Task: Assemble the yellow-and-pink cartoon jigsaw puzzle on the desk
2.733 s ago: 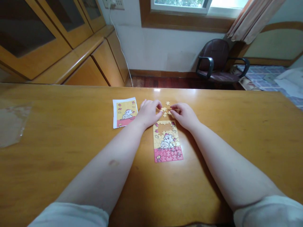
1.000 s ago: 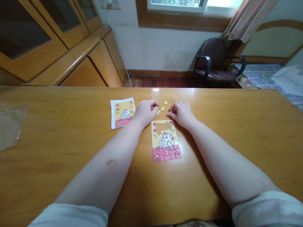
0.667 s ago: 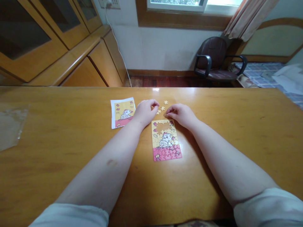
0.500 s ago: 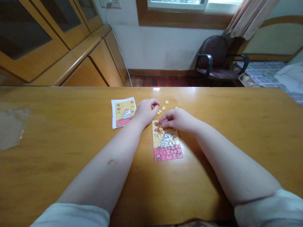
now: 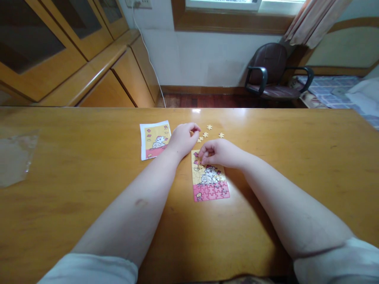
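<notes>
A nearly filled jigsaw puzzle [image 5: 211, 191] lies on the table, with a white cartoon animal on yellow above and pink below. My right hand [image 5: 220, 153] is over its upper part, thumb and fingers pinched on a small yellow puzzle piece [image 5: 201, 166] at the puzzle's surface. The fingertips partly hide that piece and the top rows. Left of the loose pieces, my left hand [image 5: 184, 139] rests on the table, its fingers curled in; what they hold, if anything, is unclear. Beyond the hands lie several loose puzzle pieces [image 5: 205, 135].
A printed picture sheet [image 5: 143, 142] with the same design lies left of my left hand. At the table's far left is a clear plastic bag [image 5: 14, 157]. Past the table [image 5: 89, 130] stand wooden cabinets [image 5: 130, 75] and an office chair [image 5: 271, 67].
My right hand has shifted slightly down and toward me over the puzzle, uncovering a loose piece behind it. My left hand stays almost in place.
</notes>
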`<state>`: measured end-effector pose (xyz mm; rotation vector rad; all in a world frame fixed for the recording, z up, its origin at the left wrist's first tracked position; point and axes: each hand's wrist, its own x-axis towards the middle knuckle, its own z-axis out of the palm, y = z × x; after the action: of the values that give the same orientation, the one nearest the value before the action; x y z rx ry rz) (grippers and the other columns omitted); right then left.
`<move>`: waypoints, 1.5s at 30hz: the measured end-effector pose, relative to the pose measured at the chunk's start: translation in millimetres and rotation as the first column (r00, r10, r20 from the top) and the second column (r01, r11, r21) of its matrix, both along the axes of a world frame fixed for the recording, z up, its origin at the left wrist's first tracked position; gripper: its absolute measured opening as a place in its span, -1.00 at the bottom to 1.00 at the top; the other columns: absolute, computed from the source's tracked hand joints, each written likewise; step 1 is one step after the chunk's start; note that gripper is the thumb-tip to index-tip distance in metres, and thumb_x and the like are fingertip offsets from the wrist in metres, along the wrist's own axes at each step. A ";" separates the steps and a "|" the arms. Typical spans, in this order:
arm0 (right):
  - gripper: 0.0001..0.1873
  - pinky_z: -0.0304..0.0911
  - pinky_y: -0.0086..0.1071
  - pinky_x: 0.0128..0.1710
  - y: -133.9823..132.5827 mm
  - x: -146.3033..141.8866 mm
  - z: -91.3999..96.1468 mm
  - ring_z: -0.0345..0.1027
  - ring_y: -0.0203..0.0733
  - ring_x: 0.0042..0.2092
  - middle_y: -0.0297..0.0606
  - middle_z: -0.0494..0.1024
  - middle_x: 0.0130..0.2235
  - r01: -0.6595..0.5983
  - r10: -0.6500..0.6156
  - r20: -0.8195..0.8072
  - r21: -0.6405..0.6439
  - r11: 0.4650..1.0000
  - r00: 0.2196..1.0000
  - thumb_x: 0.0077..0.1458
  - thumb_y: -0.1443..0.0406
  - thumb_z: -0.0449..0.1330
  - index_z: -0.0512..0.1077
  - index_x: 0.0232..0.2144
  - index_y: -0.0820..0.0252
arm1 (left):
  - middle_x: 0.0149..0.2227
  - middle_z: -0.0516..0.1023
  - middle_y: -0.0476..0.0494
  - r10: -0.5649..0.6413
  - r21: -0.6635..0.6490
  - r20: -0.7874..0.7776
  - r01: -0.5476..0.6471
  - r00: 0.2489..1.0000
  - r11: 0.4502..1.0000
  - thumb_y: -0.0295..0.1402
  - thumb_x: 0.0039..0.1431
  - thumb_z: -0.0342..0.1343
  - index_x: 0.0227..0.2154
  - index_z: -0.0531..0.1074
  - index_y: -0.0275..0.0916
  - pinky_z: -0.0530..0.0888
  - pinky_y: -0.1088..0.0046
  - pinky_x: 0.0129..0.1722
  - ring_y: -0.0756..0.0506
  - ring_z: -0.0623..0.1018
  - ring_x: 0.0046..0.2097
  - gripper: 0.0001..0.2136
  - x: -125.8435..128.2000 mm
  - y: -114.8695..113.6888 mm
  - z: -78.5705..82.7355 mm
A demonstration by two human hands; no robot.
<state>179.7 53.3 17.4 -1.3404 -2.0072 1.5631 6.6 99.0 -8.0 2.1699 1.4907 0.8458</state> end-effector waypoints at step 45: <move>-0.86 0.31 -0.41 -0.36 3.8 6.6 -3.7 0.38 -0.32 -0.43 -0.34 0.53 -0.46 0.094 -0.105 0.024 0.282 0.955 0.994 -0.06 0.46 0.17 0.50 -0.42 0.21 | -0.23 0.62 -0.11 0.001 -0.023 0.016 0.000 1.000 1.000 -0.42 0.15 0.01 -0.32 0.50 -0.19 0.45 0.29 -0.05 -0.14 0.55 -0.13 -0.84 0.5 0.3 -1.0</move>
<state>186.3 57.1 13.6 -1.3438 -2.0560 1.1649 7.1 99.3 -8.9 2.1417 1.4864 0.8398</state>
